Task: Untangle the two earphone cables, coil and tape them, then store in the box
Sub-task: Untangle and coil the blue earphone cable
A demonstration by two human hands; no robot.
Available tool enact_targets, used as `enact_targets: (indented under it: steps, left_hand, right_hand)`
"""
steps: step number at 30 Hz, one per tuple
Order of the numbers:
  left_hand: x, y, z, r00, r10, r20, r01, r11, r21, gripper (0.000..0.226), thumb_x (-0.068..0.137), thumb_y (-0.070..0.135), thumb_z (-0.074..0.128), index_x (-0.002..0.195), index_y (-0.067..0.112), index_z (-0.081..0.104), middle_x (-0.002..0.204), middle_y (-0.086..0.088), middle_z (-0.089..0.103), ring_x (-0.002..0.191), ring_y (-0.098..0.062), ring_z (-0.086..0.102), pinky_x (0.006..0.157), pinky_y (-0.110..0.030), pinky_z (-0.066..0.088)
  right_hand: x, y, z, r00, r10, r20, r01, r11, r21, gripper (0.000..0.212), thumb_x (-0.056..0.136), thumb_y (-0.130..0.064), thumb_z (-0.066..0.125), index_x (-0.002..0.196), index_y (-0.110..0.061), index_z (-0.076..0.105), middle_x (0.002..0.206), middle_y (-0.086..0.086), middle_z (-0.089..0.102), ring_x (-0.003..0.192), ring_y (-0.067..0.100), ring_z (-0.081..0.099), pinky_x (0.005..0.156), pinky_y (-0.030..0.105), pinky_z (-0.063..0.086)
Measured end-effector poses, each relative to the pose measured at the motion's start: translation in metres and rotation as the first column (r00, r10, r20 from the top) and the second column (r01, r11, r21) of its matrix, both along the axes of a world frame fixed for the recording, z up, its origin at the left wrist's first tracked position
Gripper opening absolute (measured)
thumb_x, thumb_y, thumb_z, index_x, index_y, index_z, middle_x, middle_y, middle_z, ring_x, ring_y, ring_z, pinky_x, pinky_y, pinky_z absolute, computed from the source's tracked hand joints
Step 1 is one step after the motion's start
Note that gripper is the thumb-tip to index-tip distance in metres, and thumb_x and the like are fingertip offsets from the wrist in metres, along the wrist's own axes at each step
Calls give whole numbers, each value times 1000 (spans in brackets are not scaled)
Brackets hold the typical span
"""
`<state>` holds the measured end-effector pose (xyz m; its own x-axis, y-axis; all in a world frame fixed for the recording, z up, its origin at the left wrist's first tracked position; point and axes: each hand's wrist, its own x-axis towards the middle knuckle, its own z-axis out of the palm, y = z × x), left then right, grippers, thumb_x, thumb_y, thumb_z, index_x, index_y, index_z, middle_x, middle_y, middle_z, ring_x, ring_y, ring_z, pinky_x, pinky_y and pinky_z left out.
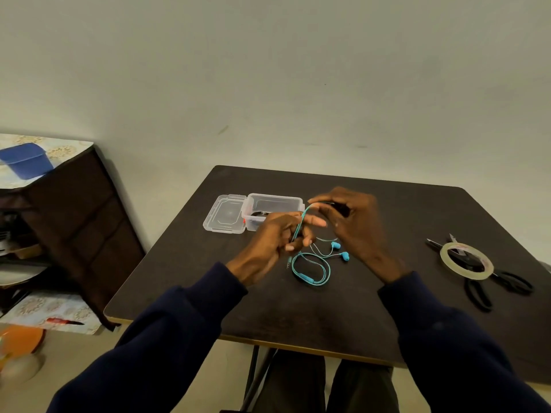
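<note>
Now | left hand (277, 236) gripping cable (304, 276), right hand (348, 222) pinching it | light, limp, snag-prone | likely best held near plug (288, 262)

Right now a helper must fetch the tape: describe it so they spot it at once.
Start at the dark table, then its right side, far from the clear box. The tape roll is the pale see-through ring lying on the black-handled scissors, the only ring-shaped thing there.

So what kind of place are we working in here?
Most likely a room in a home, not a workshop: a small dark table by a plain wall, and a cloth-covered rack with a blue tub on top.
</note>
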<state>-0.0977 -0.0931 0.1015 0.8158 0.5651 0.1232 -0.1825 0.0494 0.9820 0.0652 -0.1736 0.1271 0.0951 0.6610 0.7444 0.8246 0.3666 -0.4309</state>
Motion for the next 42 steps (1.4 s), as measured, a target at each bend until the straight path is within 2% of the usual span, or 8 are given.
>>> enact_targets:
  steps: [7,14,18,23,28,32,36,42]
  left_hand:
    - [-6,0,21,933,-194,302,256,949,-182,20,103,11,40,111,1,56,117,-24,69,85,-30,72,71,-28,58]
    - [7,20,29,905,-91,416,164,976,-142,54,94,11,47,145,-5,40,148,-18,50,135,-36,51,112,-48,42]
    - [8,26,20,971,117,207,-164,961,224,42,102,5,48,143,-5,46,142,-15,57,126,-26,61,108,-36,48]
    - [8,21,7,993,116,-27,-90,882,462,30,104,2,44,127,-6,62,137,-19,60,116,-29,66,95,-37,57]
    - [3,13,8,990,-53,-133,80,976,205,43,104,9,29,114,-8,67,74,-21,66,52,-25,55,54,-32,51]
    - [1,2,8,982,-189,-23,183,971,-157,43,102,17,31,101,-2,69,61,-2,33,48,-10,25,53,-26,34]
    - [1,4,6,929,-278,245,349,876,-333,22,104,13,37,97,6,57,60,4,43,48,-5,38,57,-22,44]
    - [5,14,15,888,-108,447,264,916,-303,22,95,11,44,111,2,56,116,-20,71,109,-35,69,99,-41,54]
  right_hand:
    - [-7,7,-19,918,156,-365,-226,962,-156,20,93,6,61,98,-6,76,86,-1,77,76,11,73,66,31,60]
    - [-43,-7,-54,845,175,-505,-392,846,-362,23,102,-15,54,115,-8,71,74,11,72,48,7,50,50,24,44]
    - [-35,-16,-40,974,111,-199,-166,943,-289,18,98,-18,61,103,-9,75,73,-1,72,63,9,67,62,26,55]
    - [-13,-17,-12,989,-13,149,28,994,-101,10,88,-13,74,97,-12,78,83,-5,73,66,-1,60,64,12,45]
    - [8,-9,6,962,-85,261,84,996,16,7,85,-11,77,92,-12,77,83,-2,71,73,7,62,68,19,49]
    - [13,-1,7,1000,-22,-21,22,999,-39,8,85,-10,77,93,-11,78,85,-6,73,77,7,66,69,20,51]
    - [9,7,-6,937,54,-346,-102,988,-119,9,87,-10,73,94,-7,79,88,2,77,83,14,74,76,24,56]
    - [-25,3,-51,780,67,-622,-292,918,-267,17,97,-7,61,92,-7,77,63,2,71,45,11,51,44,22,40]
